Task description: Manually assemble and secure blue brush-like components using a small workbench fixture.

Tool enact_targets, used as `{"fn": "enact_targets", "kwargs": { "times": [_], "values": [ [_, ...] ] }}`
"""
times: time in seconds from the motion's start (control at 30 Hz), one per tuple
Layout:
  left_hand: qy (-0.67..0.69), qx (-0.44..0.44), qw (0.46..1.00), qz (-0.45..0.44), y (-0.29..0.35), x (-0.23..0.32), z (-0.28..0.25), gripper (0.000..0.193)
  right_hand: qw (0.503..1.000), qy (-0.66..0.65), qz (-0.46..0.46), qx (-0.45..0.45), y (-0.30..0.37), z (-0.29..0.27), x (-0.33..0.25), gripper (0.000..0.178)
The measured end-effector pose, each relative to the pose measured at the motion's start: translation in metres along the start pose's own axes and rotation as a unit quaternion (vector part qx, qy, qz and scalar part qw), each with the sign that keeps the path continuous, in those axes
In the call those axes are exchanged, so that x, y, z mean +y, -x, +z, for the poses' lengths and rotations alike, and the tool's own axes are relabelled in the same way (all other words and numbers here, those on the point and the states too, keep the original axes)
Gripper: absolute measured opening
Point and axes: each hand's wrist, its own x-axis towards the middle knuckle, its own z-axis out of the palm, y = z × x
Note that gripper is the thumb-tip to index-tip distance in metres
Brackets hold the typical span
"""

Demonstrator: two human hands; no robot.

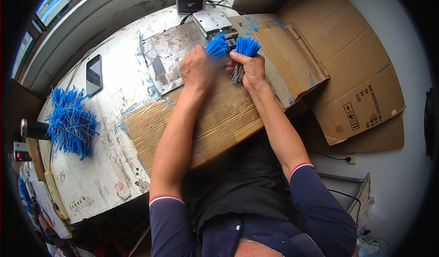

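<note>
The right hand (249, 69) has its grip closed tight around a bundle of blue-tipped wires (242, 55), tips up. The left hand (197, 67) is fisted on a second blue bunch (217, 46), just beside a metal block (211, 21). Both work above cardboard (219, 119) on the counter (114, 97); a loose blue pile (71, 122) lies well apart, near a phone (94, 74)

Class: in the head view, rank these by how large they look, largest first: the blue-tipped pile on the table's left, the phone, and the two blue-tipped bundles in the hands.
1. Blue-tipped pile.
2. Phone.
3. Left-hand bundle and right-hand bundle: alike, not ranked apart.
</note>
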Motion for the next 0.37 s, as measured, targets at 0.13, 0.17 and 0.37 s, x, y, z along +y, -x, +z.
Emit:
{"fn": "enact_targets", "kwargs": {
  "times": [0.13, 0.17, 0.37],
  "values": [
    [0.046, 0.039, 0.996, -0.060, -0.001, 0.003, -0.005, 0.019, 0.999, 0.028, 0.024, 0.003, -0.003, 0.002, 0.001, 0.016],
    [0.092, 0.065, 0.991, -0.073, -0.002, 0.003, -0.005, 0.018, 0.998, 0.047, 0.029, -0.017, -0.002, 0.004, 0.001, 0.017],
    [0.216, 0.020, 0.973, -0.078, 0.000, 0.007, 0.000, 0.033, 0.990, 0.088, -0.023, -0.106, 0.005, 0.016, 0.006, 0.020]
  ]
}}
